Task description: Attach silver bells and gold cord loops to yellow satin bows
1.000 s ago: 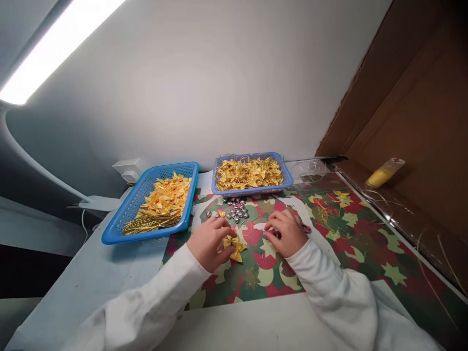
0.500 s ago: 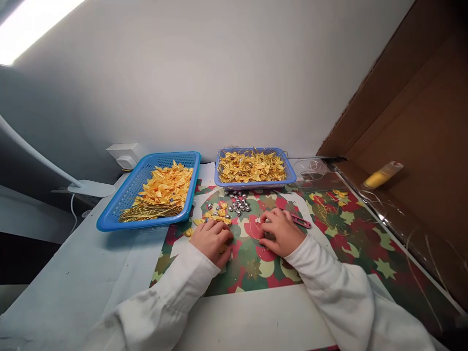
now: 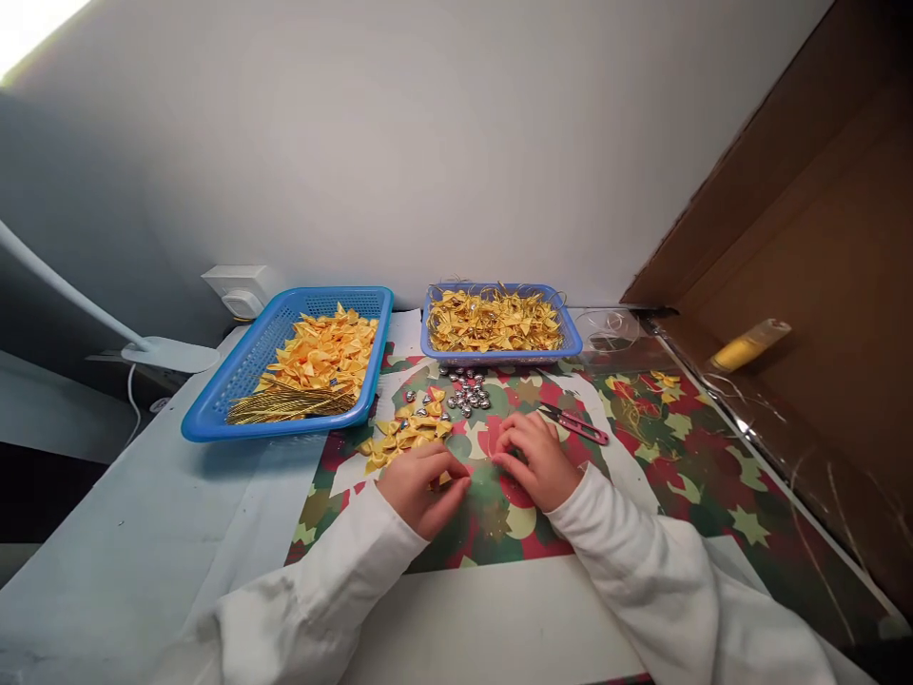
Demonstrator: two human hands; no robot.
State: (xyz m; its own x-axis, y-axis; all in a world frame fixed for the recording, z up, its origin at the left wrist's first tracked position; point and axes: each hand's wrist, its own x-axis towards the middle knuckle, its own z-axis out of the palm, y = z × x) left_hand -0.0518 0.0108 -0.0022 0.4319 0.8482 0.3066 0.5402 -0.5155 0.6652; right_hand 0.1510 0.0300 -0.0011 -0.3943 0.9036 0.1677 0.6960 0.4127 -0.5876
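My left hand point(image 3: 422, 487) is low over the patterned sheet, its thumb and index finger brought close together at the tips. Whatever lies between them is too small to make out. Facing it, my right hand point(image 3: 536, 459) has its fingers curled and its fingertips pinched, also on something I cannot make out. Loose yellow ribbon bows point(image 3: 406, 433) lie just beyond my left hand. Small silver bells point(image 3: 469, 392) are clustered farther back between the hands. Pink-handled thread snips point(image 3: 581, 425) rest beyond my right hand, untouched.
A blue basket point(image 3: 206, 419) at the left holds yellow bows and gold cords point(image 3: 285, 404). Behind the bells, a smaller basket point(image 3: 499, 359) holds bows with gold cord loops. Loose gold threads point(image 3: 638, 409) lie at right, near a cardboard wall point(image 3: 806, 209). A lamp base point(image 3: 171, 354) stands left.
My left hand has drawn back from the bow pile toward me and to the right, uncovering bows. My right hand has shifted slightly left, uncovering the snips' blades. The view has tilted slightly.
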